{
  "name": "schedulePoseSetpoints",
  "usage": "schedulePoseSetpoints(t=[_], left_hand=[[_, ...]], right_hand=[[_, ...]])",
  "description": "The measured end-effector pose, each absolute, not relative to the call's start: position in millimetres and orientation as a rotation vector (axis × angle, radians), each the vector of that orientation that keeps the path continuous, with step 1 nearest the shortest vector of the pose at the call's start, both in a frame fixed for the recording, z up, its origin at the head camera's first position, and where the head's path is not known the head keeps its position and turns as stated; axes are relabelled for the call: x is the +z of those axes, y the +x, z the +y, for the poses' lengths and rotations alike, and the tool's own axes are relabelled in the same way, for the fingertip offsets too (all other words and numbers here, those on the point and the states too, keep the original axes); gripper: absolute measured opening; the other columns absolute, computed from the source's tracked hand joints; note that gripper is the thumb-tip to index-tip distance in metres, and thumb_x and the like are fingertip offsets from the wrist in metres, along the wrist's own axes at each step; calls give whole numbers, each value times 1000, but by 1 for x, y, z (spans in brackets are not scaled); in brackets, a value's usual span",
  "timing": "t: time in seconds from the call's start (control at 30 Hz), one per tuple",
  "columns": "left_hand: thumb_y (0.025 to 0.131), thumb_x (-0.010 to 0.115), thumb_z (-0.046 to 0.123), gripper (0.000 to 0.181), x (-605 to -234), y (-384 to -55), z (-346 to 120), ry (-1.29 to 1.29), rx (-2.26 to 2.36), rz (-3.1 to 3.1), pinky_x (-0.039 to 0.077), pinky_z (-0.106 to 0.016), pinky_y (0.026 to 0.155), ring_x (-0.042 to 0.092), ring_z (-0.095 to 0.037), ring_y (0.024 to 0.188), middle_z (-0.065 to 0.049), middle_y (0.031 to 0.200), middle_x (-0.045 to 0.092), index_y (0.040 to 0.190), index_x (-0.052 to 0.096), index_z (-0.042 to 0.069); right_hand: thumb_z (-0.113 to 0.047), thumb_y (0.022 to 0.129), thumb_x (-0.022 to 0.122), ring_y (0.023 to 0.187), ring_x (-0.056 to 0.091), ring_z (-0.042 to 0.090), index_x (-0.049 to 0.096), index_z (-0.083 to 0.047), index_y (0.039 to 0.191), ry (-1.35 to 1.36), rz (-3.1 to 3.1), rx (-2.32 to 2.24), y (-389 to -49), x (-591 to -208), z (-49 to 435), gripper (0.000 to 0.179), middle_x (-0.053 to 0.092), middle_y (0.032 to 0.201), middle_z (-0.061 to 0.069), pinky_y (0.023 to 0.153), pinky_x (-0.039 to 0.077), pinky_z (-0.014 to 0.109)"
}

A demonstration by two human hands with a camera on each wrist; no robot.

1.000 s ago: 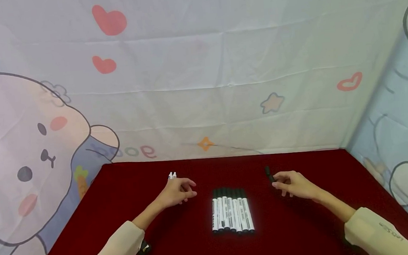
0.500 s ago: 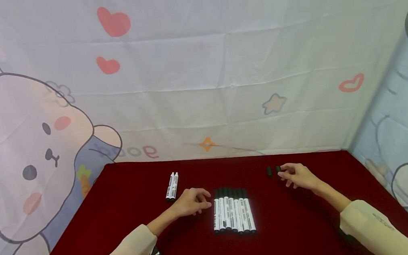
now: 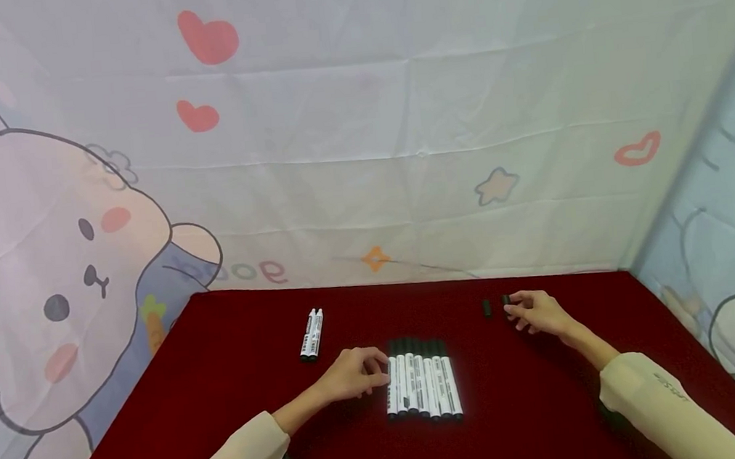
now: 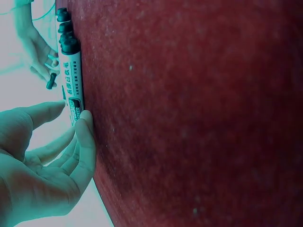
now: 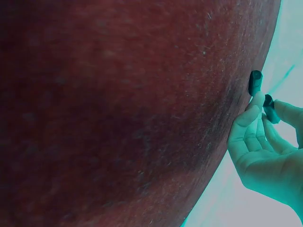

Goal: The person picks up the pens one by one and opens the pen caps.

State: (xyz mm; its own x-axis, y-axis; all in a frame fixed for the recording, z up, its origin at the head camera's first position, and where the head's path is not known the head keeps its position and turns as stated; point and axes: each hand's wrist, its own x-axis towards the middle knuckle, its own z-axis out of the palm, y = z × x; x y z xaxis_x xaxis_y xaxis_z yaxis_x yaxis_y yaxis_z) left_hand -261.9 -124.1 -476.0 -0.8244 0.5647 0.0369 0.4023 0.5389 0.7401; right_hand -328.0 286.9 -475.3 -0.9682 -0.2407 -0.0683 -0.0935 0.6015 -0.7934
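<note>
Left hand [image 3: 352,374] shifted to markers [image 3: 420,385], fingers [image 4: 87,142] bent; right hand [image 3: 541,313] pinches cap [image 5: 271,110].

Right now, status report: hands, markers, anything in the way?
Left hand at leftmost capped marker, grip unclear. Right hand pinches a black cap, second cap beside it. Two uncapped markers lie farther left. Nothing seen obstructing.

dark red cloth [image 3: 522,427]; behind it, creased pale backdrop [image 3: 344,115] printed with cartoon animal [image 3: 117,255] at left, hearts [image 3: 213,40], star [image 3: 497,186].
</note>
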Motion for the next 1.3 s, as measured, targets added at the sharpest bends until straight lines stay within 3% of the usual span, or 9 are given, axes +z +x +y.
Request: schedulePoseSetpoints(t=[0.63, 0.87, 1.13, 1.3], left_hand=[[90, 78, 20, 43, -480, -256, -116, 758, 1187, 2556, 47, -19, 44, 60, -8, 55, -11, 86, 71, 120, 60, -6], [89, 79, 16, 44, -478, -254, -114, 718, 1242, 2518, 52, -25, 44, 64, -14, 54, -13, 86, 69, 119, 57, -8], [89, 79, 14, 44, -482, -254, -113, 692, 1229, 2535, 52, -24, 45, 62, -9, 54, -10, 87, 67, 120, 56, -8], [88, 79, 12, 45, -480, -254, -113, 678, 1234, 2539, 52, -26, 45, 64, -12, 54, -10, 87, 67, 120, 56, -9]], right_hand=[[-20, 105, 58, 66, 62, 9, 48, 18, 137, -203, 2613, -1311, -343, -481, 272, 50, 75, 99, 21, 52, 43, 21], [-20, 105, 57, 65, 62, 10, 48, 18, 138, -190, 2630, -1276, -345, -480, 268, 51, 74, 97, 20, 51, 43, 22], [-23, 104, 59, 59, 55, 9, 52, 13, 136, -160, 2663, -1210, -350, -484, 266, 50, 70, 83, 6, 51, 41, 22], [-24, 105, 57, 61, 55, 10, 50, 14, 137, -184, 2660, -1206, -350, -486, 267, 50, 69, 85, 6, 50, 41, 22]])
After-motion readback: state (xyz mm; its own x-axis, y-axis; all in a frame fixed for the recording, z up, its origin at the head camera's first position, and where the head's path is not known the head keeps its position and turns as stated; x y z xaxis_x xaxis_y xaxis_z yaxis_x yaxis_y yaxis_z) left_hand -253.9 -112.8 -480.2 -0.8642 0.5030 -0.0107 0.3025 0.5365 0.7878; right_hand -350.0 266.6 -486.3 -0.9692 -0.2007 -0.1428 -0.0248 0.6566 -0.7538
